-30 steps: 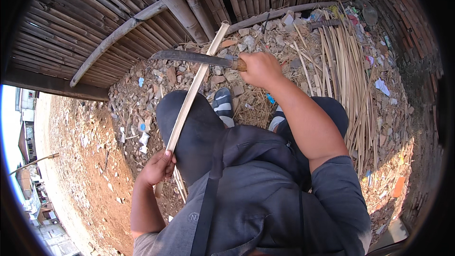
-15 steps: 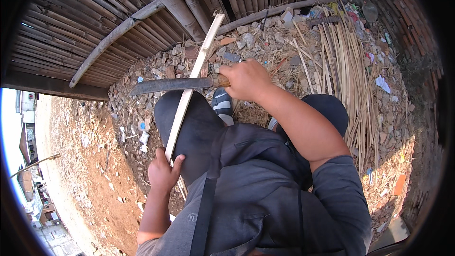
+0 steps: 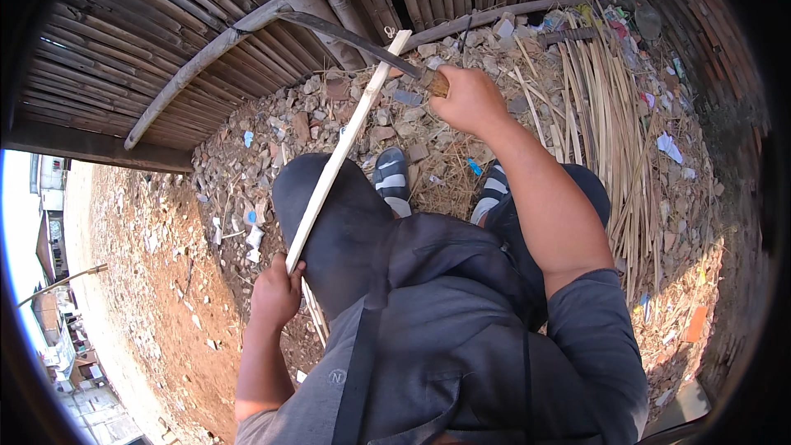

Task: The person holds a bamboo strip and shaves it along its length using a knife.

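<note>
Bamboo strip (image 3: 342, 148), pale and flat, slants from beside the person's dark trouser knee (image 3: 329, 214) up toward the bamboo wall (image 3: 165, 49), its upper end lying just under the wall's lower rail. Its lower end sits in the left hand (image 3: 276, 292), which is closed around it beside the knee, so the strip runs up and away from that hand across the knee. Near the strip's upper end a long dark blade (image 3: 346, 33) crosses it, reaching left over the wall; whether blade and strip touch cannot be told. The blade's wooden handle is gripped in the closed right hand (image 3: 470, 99), which hangs to the right of the strip's top, close to it but clear of it. Below the right hand, right of the strip's middle, two feet in grey striped sandals (image 3: 391, 177) rest on rubble of stones and scraps (image 3: 280, 124). Farther right of the strip a heap of thin split bamboo slats (image 3: 614, 115) lies over the rubble. Left of the strip's lower end lies bare reddish earth (image 3: 140, 264)
</note>
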The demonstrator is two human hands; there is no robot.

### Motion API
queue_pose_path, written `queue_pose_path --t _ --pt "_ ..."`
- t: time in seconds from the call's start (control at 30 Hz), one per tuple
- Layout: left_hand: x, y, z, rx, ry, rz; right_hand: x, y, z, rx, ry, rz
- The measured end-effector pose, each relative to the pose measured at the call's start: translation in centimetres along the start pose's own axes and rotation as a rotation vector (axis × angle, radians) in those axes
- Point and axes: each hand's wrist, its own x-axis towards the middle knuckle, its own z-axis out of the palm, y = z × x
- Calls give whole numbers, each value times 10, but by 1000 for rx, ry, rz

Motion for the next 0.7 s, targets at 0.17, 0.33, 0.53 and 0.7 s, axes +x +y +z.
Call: queue_pose_path --t 0.17,0.33,0.53,0.7 --pt "3 6 9 -103 106 -21 -24 -19 9 -20 -9 -318" --pt "2 8 8 -156 160 -44 -43 -48 25 -129 -193 -532" --pt "7 3 4 -61 109 -48 -17 -14 31 -105 -106 -364" --pt "9 0 7 -82 109 -15 -17 -22 -10 -158 -41 -248"
